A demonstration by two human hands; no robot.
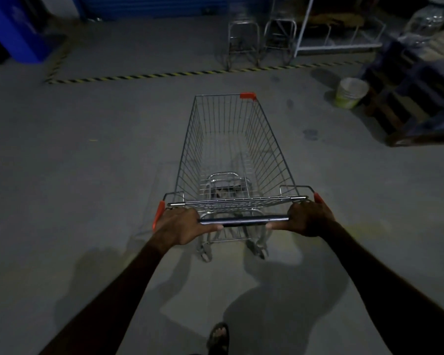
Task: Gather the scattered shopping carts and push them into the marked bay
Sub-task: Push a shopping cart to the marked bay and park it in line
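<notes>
- Scene is dim; a person stands behind a shopping cart (237,160) on a bare concrete floor (87,162), one sandalled foot (219,336) visible below.
- Left hand (178,224) is curled around the left end of the dark handle bar (242,221); right hand (309,217) is wrapped around the right end. Both grip firmly, thumbs lying along the near side of the bar.
- The cart points toward the marked bay, outlined by yellow-and-black hazard tape (164,75) on the floor ahead.
- Cart position: outside the bay, its front rim well short of the tape line.
- Progress, as a judgement: two carts (260,44) appear already parked at the back right of the bay, side by side; blur makes the count uncertain. The cart in hand is not yet in. Remaining: roll it across the tape and nest or park it with the others. No other stray carts are in view.
- Containers: the cart basket holds no goods; only the wire mesh and the folded child seat flap (237,201) show.
- A pale bucket (350,93) stands on the floor to the right, next to stacked pallets (415,103); its contents cannot be seen.
- A blue bin (18,29) sits at the far left, near the bay's corner.
</notes>
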